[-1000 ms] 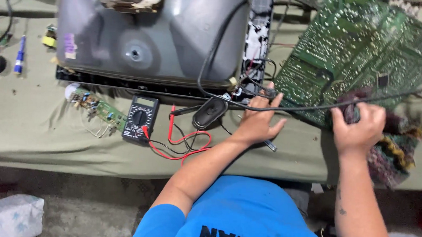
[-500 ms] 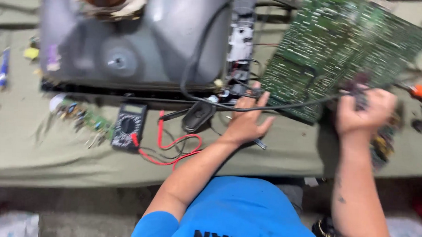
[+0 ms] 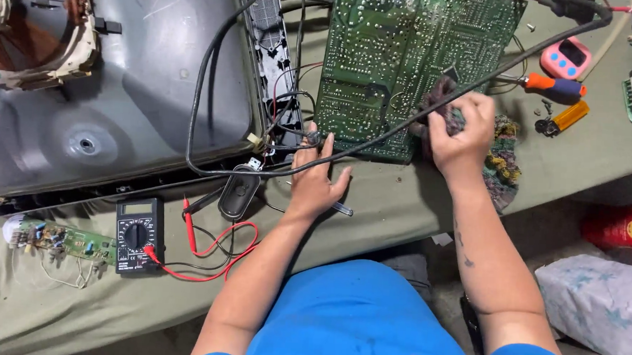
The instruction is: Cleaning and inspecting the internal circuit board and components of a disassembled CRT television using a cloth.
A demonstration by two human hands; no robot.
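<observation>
- Our left hand [image 3: 314, 179] lies flat on the olive cloth [image 3: 400, 209] covering the table, fingers spread and open, the fingertips touching the lower left corner of the green circuit board [image 3: 399, 53] and the bundle of thin wires there.
- Our right hand [image 3: 460, 130] is closed around a bunched knitted rag [image 3: 503, 161] — dark, woolly, flecked with yellow and green — and presses it against the lower right edge of the board; the wrist bends inward, the forearm running straight back to us.
- The board lies solder side up, flat and rectangular, dotted with shiny joints, just right of the big grey picture tube [image 3: 120, 98], whose glass back is smooth and funnel-shaped.
- A thick black cable [image 3: 214, 66] loops over the tube and crosses the board under our right hand.
- Near our left wrist lie a small oval speaker [image 3: 239, 190] and a black multimeter [image 3: 137, 233] with red leads.
- An orange-handled screwdriver [image 3: 547, 85] rests beyond the right hand.
</observation>
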